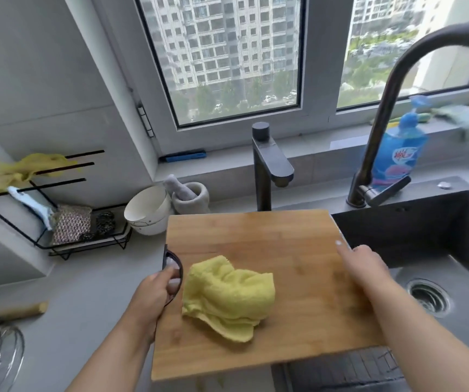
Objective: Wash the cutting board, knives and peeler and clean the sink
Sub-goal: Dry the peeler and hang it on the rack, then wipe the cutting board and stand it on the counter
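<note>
A bamboo cutting board (270, 244) lies flat, partly over the left edge of the dark sink (436, 239). A crumpled yellow cloth (227, 295) sits on the board's near left part. My left hand (159, 290) grips the board's black handle (178, 264) at its left edge, fingers curled through the hole. My right hand (360, 264) rests on the board's right edge with fingers straight, pointing away. No knives or peeler are in view.
A tall curved faucet (391, 114) and a short square tap (270, 165) stand behind the sink; blue dish soap (400, 154) beside them. Sink drain (428, 295) at right. White bowls (148, 210), mortar (190, 196), a rack with scrubbers (72, 224) at left.
</note>
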A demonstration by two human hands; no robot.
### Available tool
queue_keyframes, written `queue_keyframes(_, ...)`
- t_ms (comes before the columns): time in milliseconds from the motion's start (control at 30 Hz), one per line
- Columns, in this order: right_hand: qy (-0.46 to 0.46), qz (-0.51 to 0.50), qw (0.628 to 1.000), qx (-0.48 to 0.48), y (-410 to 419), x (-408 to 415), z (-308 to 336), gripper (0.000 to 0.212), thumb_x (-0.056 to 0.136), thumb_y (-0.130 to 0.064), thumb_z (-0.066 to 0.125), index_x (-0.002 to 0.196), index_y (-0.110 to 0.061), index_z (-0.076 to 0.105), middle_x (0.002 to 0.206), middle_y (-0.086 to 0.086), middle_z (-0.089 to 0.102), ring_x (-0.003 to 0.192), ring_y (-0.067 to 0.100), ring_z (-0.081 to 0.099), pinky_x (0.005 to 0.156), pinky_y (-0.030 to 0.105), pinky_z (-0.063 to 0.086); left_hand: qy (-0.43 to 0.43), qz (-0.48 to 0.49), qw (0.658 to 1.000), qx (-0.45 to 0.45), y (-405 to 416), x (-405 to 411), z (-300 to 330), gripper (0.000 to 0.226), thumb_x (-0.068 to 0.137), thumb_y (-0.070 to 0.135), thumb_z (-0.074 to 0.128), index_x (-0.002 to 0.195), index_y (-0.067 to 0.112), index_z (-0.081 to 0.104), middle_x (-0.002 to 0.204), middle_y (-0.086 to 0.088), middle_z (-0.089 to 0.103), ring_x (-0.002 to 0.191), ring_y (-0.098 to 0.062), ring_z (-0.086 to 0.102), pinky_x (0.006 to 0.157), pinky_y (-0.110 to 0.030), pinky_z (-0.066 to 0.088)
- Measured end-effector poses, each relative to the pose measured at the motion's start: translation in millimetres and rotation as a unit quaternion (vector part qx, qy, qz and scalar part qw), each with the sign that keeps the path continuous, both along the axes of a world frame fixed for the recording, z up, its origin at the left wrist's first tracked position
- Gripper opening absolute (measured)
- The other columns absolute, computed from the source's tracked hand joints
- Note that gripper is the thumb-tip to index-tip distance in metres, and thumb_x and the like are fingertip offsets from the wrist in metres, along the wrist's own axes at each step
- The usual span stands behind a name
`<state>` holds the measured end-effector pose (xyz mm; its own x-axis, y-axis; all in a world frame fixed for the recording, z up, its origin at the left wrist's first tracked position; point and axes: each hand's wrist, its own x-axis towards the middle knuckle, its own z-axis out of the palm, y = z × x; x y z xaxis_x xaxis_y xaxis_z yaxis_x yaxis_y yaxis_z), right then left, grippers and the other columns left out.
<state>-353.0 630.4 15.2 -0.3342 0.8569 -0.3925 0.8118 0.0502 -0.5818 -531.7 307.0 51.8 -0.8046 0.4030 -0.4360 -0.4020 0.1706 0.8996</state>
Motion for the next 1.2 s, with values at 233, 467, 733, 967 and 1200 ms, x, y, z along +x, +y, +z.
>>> queue_keyframes(233,0.082,-0.090,0.989,-0.081,46.3,11.3,5.3,0.081,0.089,-0.065,0.035,0.132,0.001,0.051,0.130,0.020,0.055,0.117,0.039,0.053,0.103,0.048,0.042,0.034,0.008,0.998,-0.046,41.8,17.8,-16.4,0.041,0.101,0.041,0.042,0.090,0.009,0.065,0.079,-0.025,0.067,0.069,-0.036,0.062,0.062,-0.038,0.049)
queue_keyframes(467,0.052,-0.108,0.989,-0.084,63.4,23.6,-9.4,0.080,0.093,-0.062,0.031,0.135,0.005,0.047,0.135,0.023,0.051,0.121,0.040,0.049,0.104,0.047,0.040,0.265,-0.137,0.856,-0.423,78.0,17.5,-41.3,0.038,0.103,0.016,0.025,0.124,0.002,0.054,0.116,-0.015,0.063,0.105,-0.032,0.059,0.079,-0.035,0.043)
queue_keyframes(733,-0.003,-0.085,0.995,-0.048,72.8,23.4,-16.7,0.075,0.097,-0.056,0.028,0.133,0.007,0.048,0.133,0.024,0.052,0.121,0.041,0.048,0.102,0.044,0.039,0.256,-0.227,0.742,-0.577,99.8,18.6,-57.2,0.039,0.103,0.020,0.029,0.128,0.012,0.058,0.128,-0.007,0.060,0.116,-0.027,0.057,0.084,-0.031,0.047)
queue_keyframes(967,0.065,0.250,0.944,0.207,-31.0,-8.5,18.0,0.067,0.083,-0.066,0.051,0.136,-0.024,0.047,0.139,0.000,0.046,0.131,0.023,0.038,0.108,0.039,0.030,0.344,-0.215,0.698,-0.590,97.0,12.4,-59.2,0.034,0.102,0.034,0.029,0.114,0.015,0.054,0.113,-0.004,0.063,0.101,-0.024,0.061,0.069,-0.028,0.043)
queue_keyframes(1200,0.097,0.367,0.914,0.144,-79.1,-14.6,-3.7,0.020,0.091,-0.031,0.060,0.110,-0.024,0.061,0.109,-0.006,0.060,0.107,0.017,0.052,0.086,0.028,0.040,0.406,-0.165,0.809,-0.393,103.1,26.4,-76.3,0.046,0.101,0.037,0.034,0.141,0.014,0.040,0.148,-0.003,0.038,0.137,-0.020,0.031,0.113,-0.031,0.025)
